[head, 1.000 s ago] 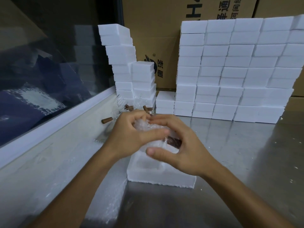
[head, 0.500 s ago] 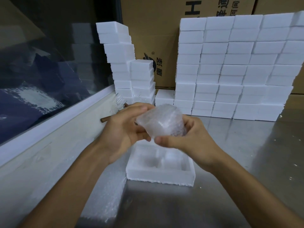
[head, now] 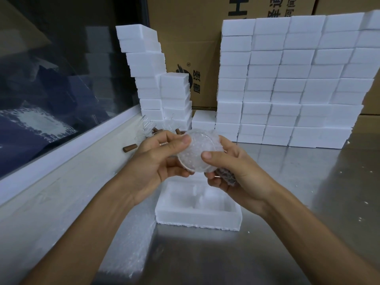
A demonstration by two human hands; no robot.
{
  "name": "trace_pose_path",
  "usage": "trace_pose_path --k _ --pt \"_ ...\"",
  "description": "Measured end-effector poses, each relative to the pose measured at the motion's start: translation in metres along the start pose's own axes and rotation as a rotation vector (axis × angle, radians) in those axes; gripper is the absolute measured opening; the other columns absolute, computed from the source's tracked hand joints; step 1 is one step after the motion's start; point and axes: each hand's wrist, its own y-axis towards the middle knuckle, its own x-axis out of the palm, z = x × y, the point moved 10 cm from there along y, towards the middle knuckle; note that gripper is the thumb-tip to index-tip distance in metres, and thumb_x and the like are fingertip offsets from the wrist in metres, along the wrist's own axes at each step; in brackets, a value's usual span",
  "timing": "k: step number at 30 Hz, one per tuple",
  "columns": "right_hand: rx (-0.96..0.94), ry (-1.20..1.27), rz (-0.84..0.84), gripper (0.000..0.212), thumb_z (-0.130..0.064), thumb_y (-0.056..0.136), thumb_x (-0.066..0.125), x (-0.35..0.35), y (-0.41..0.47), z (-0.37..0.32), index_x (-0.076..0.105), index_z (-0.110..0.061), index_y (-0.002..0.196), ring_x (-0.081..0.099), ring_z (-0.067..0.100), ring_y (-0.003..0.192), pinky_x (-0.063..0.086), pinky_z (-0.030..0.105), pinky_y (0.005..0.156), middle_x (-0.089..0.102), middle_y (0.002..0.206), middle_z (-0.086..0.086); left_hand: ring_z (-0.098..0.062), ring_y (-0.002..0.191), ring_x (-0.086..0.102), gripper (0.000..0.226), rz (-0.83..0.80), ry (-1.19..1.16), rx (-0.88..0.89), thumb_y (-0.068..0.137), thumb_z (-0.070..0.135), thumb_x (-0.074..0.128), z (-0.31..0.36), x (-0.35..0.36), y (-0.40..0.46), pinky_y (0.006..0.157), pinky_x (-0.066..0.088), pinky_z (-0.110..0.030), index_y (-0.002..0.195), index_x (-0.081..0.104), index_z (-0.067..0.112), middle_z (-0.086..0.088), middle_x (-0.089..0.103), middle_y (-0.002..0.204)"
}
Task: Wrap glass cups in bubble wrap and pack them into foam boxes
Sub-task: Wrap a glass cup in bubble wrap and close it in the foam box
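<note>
Wrapped cup, seemingly in both hands' grip

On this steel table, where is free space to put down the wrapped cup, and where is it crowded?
Free: the steel table right of the open foam box, in front of the stacked foam boxes, and the strip nearest the camera. Crowded: the back-left corner, with unwrapped glass cups beside the leaning foam stack.

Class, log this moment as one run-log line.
step: wrapping | left hand: grips wrapped cup | right hand: grips it | foam box: open, below
</note>
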Motion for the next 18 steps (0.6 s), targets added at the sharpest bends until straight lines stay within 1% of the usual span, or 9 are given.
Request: trace_pose_path --k 3,6,9,12,13,14,16,18 --pt "0.004 0.074 -0.074 0.049 -0.018 0.064 0.08 0.007 0.001 0.002 0.067 -0.015 0.111 0.046 0.008 0.054 0.04 0.019 0.05 0.056 0.079 0.002 -0.022 0.07 0.07 0.04 -0.02 0.02 0.002 0.07 0.032 0.081 0.0 0.003 -0.001 0.054 0.055 -0.025 0.091 0.059 0.006 -0.007 0.072 0.091" --pt "0.007 0.089 -0.109 0.042 -0.014 0.062 0.079 0.01 0.0 0.003 0.069 -0.017 0.103 0.041 0.007 0.053 0.037 0.017 0.046 0.057 0.078 0.001 -0.021 0.073 0.07 0.038 -0.053 0.031 -0.001 0.069 0.031 0.074 0.001 0.006 -0.003 0.057 0.056 -0.025 0.092 0.06 0.005 -0.008 0.073 0.09" --pt "0.032 0.078 -0.135 0.04 -0.011 0.061 0.078 0.01 -0.001 0.004 0.069 -0.015 0.1 0.043 0.006 0.053 0.037 0.015 0.044 0.06 0.078 0.0 -0.023 0.079 0.07 0.035 -0.092 0.056 -0.006 0.07 0.03 0.072 0.001 0.008 -0.004 0.06 0.057 -0.028 0.092 0.062 0.005 -0.01 0.072 0.094" --pt "0.051 0.071 -0.179 0.031 -0.009 0.06 0.076 0.012 -0.004 0.006 0.073 -0.016 0.09 0.051 0.004 0.052 0.04 0.014 0.043 0.063 0.077 0.0 -0.026 0.087 0.071 0.029 -0.144 0.095 -0.017 0.077 0.023 0.072 0.0 0.009 -0.004 0.063 0.058 -0.031 0.099 0.065 0.006 -0.013 0.071 0.104" --pt "0.057 0.066 -0.195 0.029 -0.009 0.06 0.076 0.013 -0.005 0.006 0.074 -0.016 0.089 0.053 0.005 0.052 0.04 0.013 0.043 0.064 0.077 0.0 -0.027 0.09 0.071 0.032 -0.161 0.107 -0.027 0.077 0.022 0.074 -0.001 0.01 -0.005 0.064 0.058 -0.032 0.103 0.065 0.007 -0.013 0.071 0.108" --pt "0.064 0.058 -0.206 0.03 -0.009 0.06 0.075 0.013 -0.005 0.006 0.074 -0.015 0.089 0.055 0.005 0.053 0.041 0.013 0.043 0.065 0.078 0.0 -0.028 0.093 0.071 0.04 -0.177 0.123 -0.039 0.075 0.024 0.076 -0.001 0.01 -0.005 0.065 0.059 -0.033 0.109 0.064 0.008 -0.012 0.07 0.11" --pt "0.086 0.019 -0.213 0.036 -0.009 0.058 0.076 0.011 -0.005 0.008 0.07 -0.01 0.094 0.056 0.006 0.057 0.043 0.015 0.044 0.065 0.08 0.002 -0.029 0.1 0.07 0.053 -0.205 0.152 -0.062 0.069 0.024 0.077 -0.004 0.01 -0.006 0.068 0.059 -0.036 0.118 0.061 0.012 -0.009 0.069 0.114" --pt "0.104 -0.059 -0.214 0.042 -0.01 0.057 0.077 0.01 -0.005 0.01 0.067 -0.007 0.097 0.054 0.009 0.064 0.043 0.017 0.048 0.062 0.083 0.005 -0.028 0.108 0.067 0.059 -0.228 0.176 -0.071 0.069 0.019 0.078 -0.005 0.009 -0.006 0.072 0.06 -0.04 0.125 0.06 0.019 -0.004 0.067 0.12"
